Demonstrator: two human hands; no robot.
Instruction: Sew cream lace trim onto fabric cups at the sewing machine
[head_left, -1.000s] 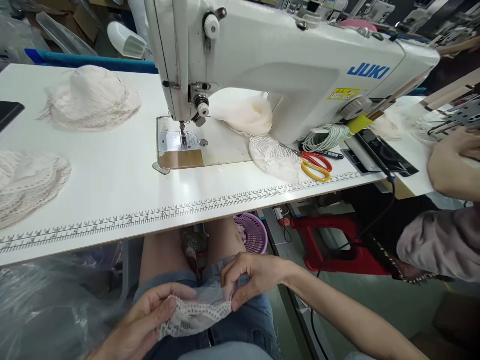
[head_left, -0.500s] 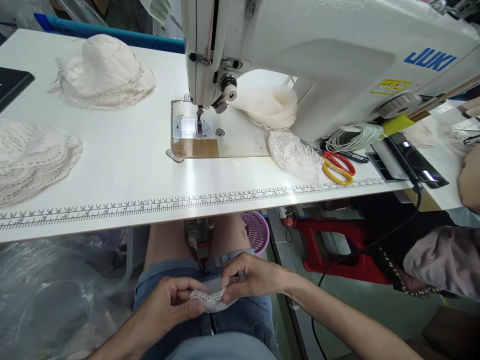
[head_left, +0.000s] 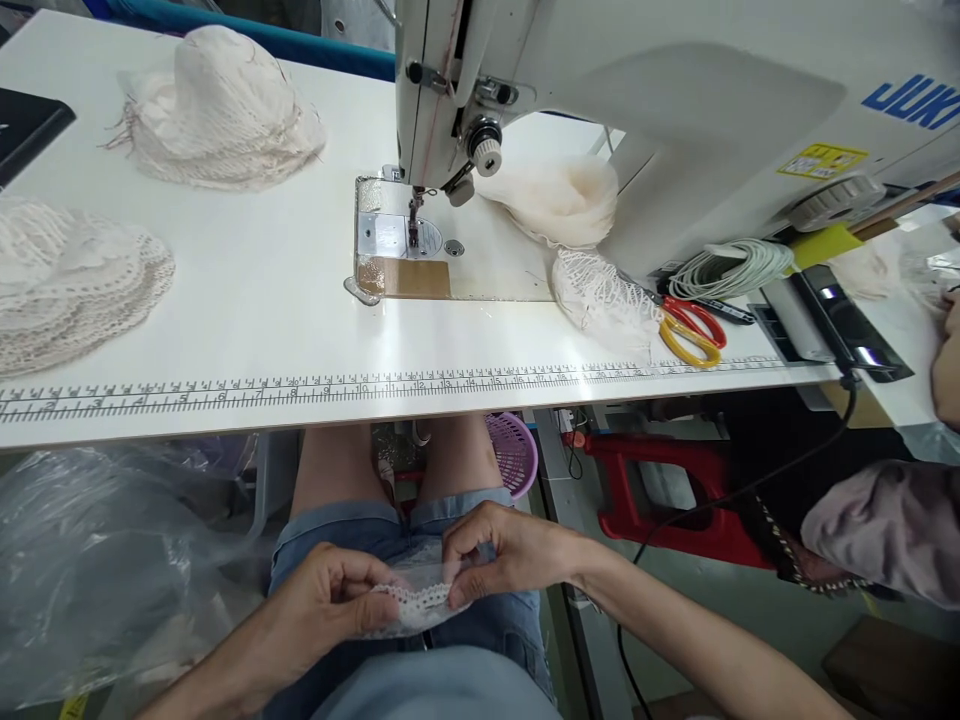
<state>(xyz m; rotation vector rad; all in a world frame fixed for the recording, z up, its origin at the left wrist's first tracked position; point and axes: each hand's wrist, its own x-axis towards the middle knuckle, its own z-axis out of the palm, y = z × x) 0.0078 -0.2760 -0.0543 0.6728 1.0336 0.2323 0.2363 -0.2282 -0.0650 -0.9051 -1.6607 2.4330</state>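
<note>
A small piece of white lace fabric (head_left: 417, 604) with a scalloped, holed edge is stretched between my two hands above my lap. My left hand (head_left: 337, 600) pinches its left end between thumb and fingers. Its right end is gripped by my right hand (head_left: 491, 560), thumb in front and fingers behind. The cloth is sheer, and its lower part hangs over the denim shorts. Both hands are below the table's front edge, apart from the sewing machine (head_left: 414, 225).
On the white table (head_left: 262, 320) lie two piles of pale fabric, a gathered pile (head_left: 225, 120) and a lace-edged pile (head_left: 75, 285). Scissors (head_left: 690, 335), a cord coil (head_left: 731, 268) and cream cloth (head_left: 570, 205) lie right. Beyond a red stool (head_left: 682, 500), another person's sleeve (head_left: 885, 530) shows.
The view has shifted, so the table and machine sit higher in the picture. My left hand has moved slightly along the lace edge; both hands keep their hold on the fabric.
</note>
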